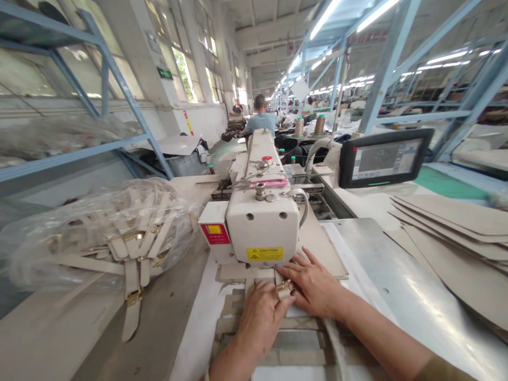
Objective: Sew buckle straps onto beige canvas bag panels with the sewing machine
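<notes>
In the head view, a beige strap with a gold metal buckle (283, 290) lies between my hands, just in front of the sewing machine head (262, 225). My left hand (262, 316) is closed, its fingers curled at the buckled strap and its thumb against the metal. Stretched out and spread, the fingers of my right hand (315, 286) rest on the strap's far part and the beige panel (323, 246) beneath the machine. The needle area is hidden behind the machine head. Under my wrists is a clamp frame (293, 355) with beige strips.
On the left, a clear plastic bag (35, 254) holds several buckled straps (133, 275). Stacked beige panels (456, 227) lie at right, below a control screen (384, 159). Thread cones (319, 125) stand behind the machine. A blue metal rack (123, 100) is at left; a person (262, 121) sits ahead.
</notes>
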